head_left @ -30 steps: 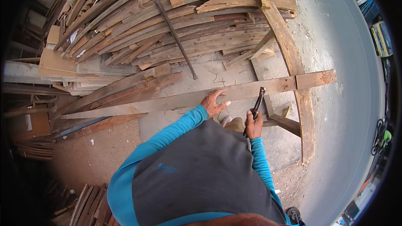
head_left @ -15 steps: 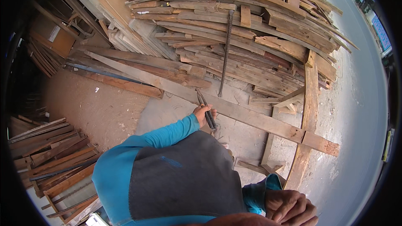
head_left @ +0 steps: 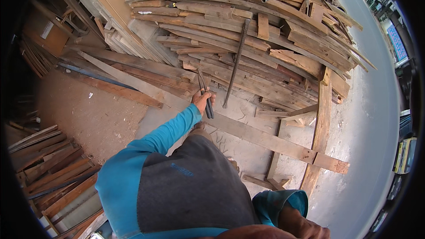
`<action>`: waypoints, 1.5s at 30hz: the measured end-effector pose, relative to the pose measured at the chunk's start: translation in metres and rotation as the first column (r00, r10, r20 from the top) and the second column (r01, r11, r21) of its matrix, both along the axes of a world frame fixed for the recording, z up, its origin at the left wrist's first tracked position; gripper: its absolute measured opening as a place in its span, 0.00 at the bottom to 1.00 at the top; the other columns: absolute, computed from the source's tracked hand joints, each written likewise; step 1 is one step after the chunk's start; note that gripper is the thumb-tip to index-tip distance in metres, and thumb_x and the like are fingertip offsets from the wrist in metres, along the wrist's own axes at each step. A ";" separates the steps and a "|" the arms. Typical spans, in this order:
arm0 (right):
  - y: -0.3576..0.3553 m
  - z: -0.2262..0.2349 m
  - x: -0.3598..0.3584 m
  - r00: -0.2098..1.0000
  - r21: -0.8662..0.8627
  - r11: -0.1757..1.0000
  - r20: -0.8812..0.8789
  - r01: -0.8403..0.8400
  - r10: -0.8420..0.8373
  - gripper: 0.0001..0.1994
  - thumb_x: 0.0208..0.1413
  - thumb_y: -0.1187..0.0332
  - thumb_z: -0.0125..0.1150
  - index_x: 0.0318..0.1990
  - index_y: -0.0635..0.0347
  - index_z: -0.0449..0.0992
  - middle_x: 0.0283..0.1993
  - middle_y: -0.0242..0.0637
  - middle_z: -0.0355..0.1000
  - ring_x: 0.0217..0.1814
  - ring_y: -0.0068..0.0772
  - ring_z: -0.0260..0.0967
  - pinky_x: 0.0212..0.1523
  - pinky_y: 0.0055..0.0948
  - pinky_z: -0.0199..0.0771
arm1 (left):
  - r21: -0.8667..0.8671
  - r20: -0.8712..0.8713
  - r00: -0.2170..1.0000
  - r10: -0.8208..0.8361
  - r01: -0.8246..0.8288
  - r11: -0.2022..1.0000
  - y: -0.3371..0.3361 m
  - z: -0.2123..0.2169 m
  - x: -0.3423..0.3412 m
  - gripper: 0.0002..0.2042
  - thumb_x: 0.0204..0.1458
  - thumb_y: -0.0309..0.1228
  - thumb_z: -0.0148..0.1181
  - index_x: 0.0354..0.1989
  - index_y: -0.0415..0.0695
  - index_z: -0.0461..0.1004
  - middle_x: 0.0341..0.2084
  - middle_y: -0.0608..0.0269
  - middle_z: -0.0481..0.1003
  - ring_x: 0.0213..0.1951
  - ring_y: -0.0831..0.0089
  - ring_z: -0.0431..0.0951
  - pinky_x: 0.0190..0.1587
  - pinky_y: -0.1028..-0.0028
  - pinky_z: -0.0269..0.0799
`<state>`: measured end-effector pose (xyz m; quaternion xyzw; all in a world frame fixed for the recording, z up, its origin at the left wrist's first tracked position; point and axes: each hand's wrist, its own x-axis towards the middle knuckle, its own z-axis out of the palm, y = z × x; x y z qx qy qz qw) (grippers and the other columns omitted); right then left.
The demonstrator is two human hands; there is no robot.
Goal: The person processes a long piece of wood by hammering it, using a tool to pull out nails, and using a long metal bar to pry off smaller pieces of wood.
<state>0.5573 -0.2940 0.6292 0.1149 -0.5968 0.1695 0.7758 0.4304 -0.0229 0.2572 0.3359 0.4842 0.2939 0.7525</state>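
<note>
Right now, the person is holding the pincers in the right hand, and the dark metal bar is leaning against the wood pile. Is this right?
Not quite: the head view shows the pincers in the left hand, while the right hand is apart from them. The dark metal bar is leaning against the wood pile, as you say.

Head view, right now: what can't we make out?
Right hand: head view, cut off by the lower edge; whether it holds anything can't be told.
Pincers: head view, their middle stretch partly hidden by the left hand.
Long plank: head view, a stretch hidden behind the left hand and pincers.
Blue panel: head view, near the right rim, too small to read.
</note>
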 end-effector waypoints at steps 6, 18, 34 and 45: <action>0.107 -0.003 -0.025 0.989 0.034 0.995 -0.118 0.099 -0.094 0.05 0.58 0.78 0.52 0.33 0.54 0.69 0.30 0.35 0.69 0.23 0.25 0.67 0.38 0.41 0.79 | -0.036 0.017 0.999 0.048 -0.047 0.998 0.134 -0.031 0.009 0.12 0.59 0.30 0.53 0.50 0.42 0.69 0.34 0.59 0.77 0.30 0.73 0.74 0.31 0.70 0.77; 0.252 -0.002 -0.045 0.969 -0.310 0.929 -0.070 0.205 -0.237 0.04 0.63 0.71 0.51 0.37 0.56 0.73 0.35 0.38 0.73 0.27 0.25 0.71 0.38 0.38 0.77 | 0.282 -0.310 0.925 0.220 -0.132 0.950 0.443 -0.081 0.041 0.23 0.59 0.39 0.52 0.58 0.36 0.68 0.39 0.48 0.77 0.36 0.57 0.76 0.37 0.59 0.77; 0.297 -0.009 -0.020 0.961 -0.577 0.779 0.033 0.244 -0.276 0.05 0.64 0.70 0.51 0.42 0.55 0.75 0.44 0.39 0.75 0.39 0.32 0.76 0.42 0.41 0.79 | 0.312 -0.056 0.974 0.218 -0.191 0.931 0.523 -0.027 0.185 0.37 0.55 0.28 0.64 0.71 0.36 0.52 0.61 0.42 0.67 0.54 0.57 0.76 0.49 0.73 0.80; 0.330 -0.026 -0.013 0.974 -0.248 0.944 -0.016 0.217 -0.228 0.07 0.65 0.65 0.52 0.43 0.55 0.75 0.49 0.42 0.75 0.43 0.34 0.76 0.44 0.37 0.77 | 0.674 0.120 0.975 0.185 -0.216 0.706 0.491 -0.038 0.138 0.28 0.58 0.33 0.60 0.66 0.41 0.61 0.50 0.53 0.75 0.50 0.65 0.76 0.50 0.66 0.77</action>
